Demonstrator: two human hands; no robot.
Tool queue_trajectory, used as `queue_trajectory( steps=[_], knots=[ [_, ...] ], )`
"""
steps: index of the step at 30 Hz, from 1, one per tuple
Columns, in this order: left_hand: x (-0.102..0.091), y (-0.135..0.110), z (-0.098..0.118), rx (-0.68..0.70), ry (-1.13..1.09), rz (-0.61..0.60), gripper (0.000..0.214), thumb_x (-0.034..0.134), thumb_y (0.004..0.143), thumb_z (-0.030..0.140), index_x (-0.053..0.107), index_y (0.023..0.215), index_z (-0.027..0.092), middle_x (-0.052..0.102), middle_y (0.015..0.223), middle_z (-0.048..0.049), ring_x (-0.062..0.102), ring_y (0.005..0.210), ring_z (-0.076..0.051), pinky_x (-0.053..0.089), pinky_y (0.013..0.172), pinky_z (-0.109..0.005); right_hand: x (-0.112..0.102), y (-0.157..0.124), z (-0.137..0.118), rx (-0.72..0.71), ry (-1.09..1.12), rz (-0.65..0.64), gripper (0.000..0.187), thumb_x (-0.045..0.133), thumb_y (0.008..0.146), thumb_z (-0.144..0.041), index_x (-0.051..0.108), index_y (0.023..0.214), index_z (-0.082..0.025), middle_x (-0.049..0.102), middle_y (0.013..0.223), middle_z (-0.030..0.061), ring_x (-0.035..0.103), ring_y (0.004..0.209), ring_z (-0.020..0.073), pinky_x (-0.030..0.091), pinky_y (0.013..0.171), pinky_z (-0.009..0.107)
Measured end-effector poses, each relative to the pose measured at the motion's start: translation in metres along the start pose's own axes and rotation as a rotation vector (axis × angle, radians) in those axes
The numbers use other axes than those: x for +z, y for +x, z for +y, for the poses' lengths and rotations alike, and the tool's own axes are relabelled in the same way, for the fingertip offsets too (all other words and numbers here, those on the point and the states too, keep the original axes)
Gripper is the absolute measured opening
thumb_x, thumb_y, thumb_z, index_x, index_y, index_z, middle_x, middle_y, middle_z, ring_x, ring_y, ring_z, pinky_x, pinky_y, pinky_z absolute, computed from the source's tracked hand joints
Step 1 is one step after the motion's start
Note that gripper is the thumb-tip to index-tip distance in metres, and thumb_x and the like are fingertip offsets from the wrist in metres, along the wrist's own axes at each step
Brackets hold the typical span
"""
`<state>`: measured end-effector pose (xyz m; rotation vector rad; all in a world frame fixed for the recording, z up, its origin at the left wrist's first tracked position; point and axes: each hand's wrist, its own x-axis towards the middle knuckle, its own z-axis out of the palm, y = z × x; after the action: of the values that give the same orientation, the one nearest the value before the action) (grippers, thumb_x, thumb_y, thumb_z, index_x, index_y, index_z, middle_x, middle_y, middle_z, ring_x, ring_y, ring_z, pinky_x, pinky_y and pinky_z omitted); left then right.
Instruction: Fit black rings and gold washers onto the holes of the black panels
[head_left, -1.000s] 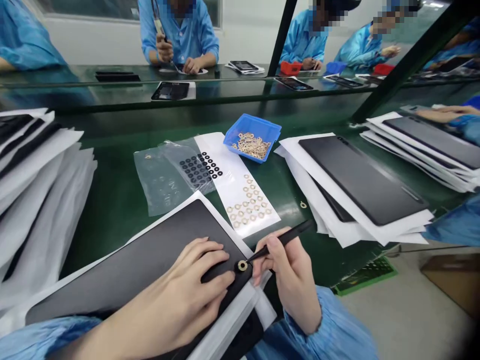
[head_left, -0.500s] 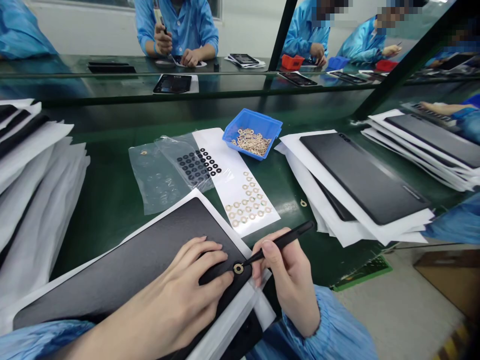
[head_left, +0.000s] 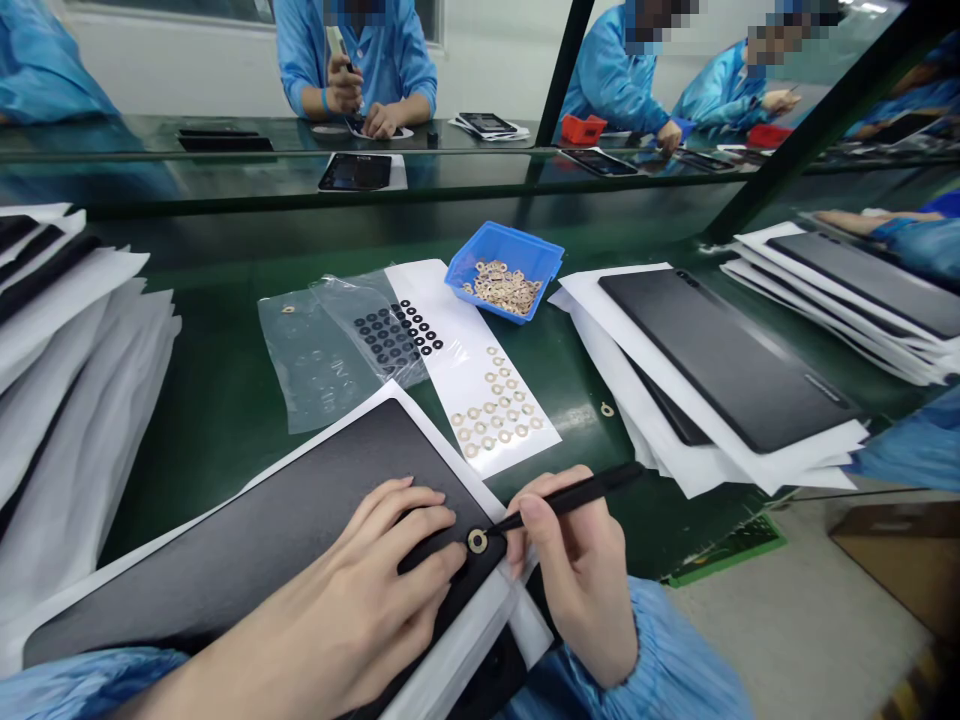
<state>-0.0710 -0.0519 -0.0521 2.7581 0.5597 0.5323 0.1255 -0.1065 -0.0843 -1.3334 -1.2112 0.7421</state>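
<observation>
Blue parts bin point(head_left: 536, 280), stacked black panels point(head_left: 720, 355)

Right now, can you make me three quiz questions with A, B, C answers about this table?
1. Where is the gold ring?
A) on the floor
B) on the black panel
C) on a sleeve

2. What colour is the small bin?
A) red
B) green
C) blue

3. What is the right hand holding?
A) a black pen-shaped tool
B) a sheet of paper
C) nothing

Answers:
1 B: the ring lies on the panel, beside the left hand.
2 C: the bin's walls are bright blue.
3 A: the hand grips the tool, whose tip reaches the ring.
</observation>
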Motion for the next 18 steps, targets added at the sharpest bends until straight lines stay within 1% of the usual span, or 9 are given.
queue_trajectory(
  steps=[2,4,7,9,12,14,18],
  knots=[
    [0.0001,0.0002,0.0005,-0.007,0.015,-0.025,0.032,0.044,0.092,0.011,0.056,0.121,0.018,0.056,0.115,-0.0086,0.045,0.119,-0.022,0.04,0.107,-0.04,0.0008,-0.0032,0.0004,-0.087,-0.045,0.001,0.006,0.049,0.094,-0.022,0.051,0.088,-0.024,0.057,0.067,-0.0001,0.057,0.047,0.0141,0.048,0.046,0.029],
    [0.0006,0.0001,0.0014,-0.008,0.043,-0.049,0.036,0.043,0.092,0.01,0.053,0.126,0.018,0.055,0.117,-0.0092,0.043,0.12,-0.024,0.041,0.106,-0.042,0.0021,-0.0055,-0.0008,-0.141,-0.061,0.03,0.008,0.048,0.094,-0.018,0.052,0.091,-0.024,0.057,0.073,0.0019,0.058,0.052,0.0145,0.049,0.05,0.031],
    [0.0023,-0.0004,0.0027,-0.016,0.082,-0.062,0.041,0.042,0.091,0.009,0.051,0.13,0.019,0.055,0.12,-0.0094,0.042,0.12,-0.026,0.043,0.104,-0.045,0.0039,-0.006,-0.0042,-0.145,-0.033,0.124,0.01,0.044,0.096,-0.017,0.05,0.091,-0.024,0.061,0.077,0.0021,0.058,0.051,0.0131,0.049,0.052,0.03],
    [0.0037,-0.0005,0.0032,-0.014,0.103,-0.066,0.044,0.043,0.089,0.008,0.052,0.131,0.019,0.055,0.121,-0.0094,0.042,0.119,-0.027,0.043,0.103,-0.046,0.0042,-0.005,-0.0062,-0.135,-0.013,0.15,0.01,0.042,0.097,-0.018,0.049,0.091,-0.024,0.062,0.08,0.0023,0.059,0.052,0.0127,0.049,0.051,0.03],
    [0.0056,-0.0003,0.0037,0.003,0.116,-0.07,0.046,0.044,0.086,0.007,0.053,0.13,0.018,0.055,0.12,-0.01,0.042,0.118,-0.028,0.044,0.102,-0.047,0.0034,-0.0037,-0.0069,-0.142,-0.008,0.117,0.01,0.043,0.097,-0.019,0.05,0.091,-0.024,0.061,0.077,0.0012,0.059,0.052,0.0124,0.049,0.051,0.029],
    [0.0069,-0.0001,0.0043,-0.008,0.12,-0.075,0.046,0.044,0.087,0.006,0.053,0.13,0.019,0.056,0.12,-0.0092,0.043,0.116,-0.027,0.041,0.103,-0.048,0.0026,-0.0039,-0.0061,-0.163,-0.002,0.095,0.011,0.042,0.097,-0.017,0.05,0.092,-0.023,0.059,0.076,0.0006,0.059,0.054,0.0122,0.05,0.052,0.028],
    [0.0095,-0.0001,0.0058,-0.12,0.147,-0.039,0.042,0.04,0.091,0.01,0.055,0.125,0.028,0.057,0.117,-0.0053,0.046,0.112,-0.025,0.032,0.104,-0.056,0.0018,-0.0062,-0.0035,-0.203,0.012,0.055,0.011,0.042,0.096,-0.015,0.05,0.093,-0.021,0.057,0.079,0.0017,0.06,0.06,0.0124,0.05,0.054,0.028]
  ],
)
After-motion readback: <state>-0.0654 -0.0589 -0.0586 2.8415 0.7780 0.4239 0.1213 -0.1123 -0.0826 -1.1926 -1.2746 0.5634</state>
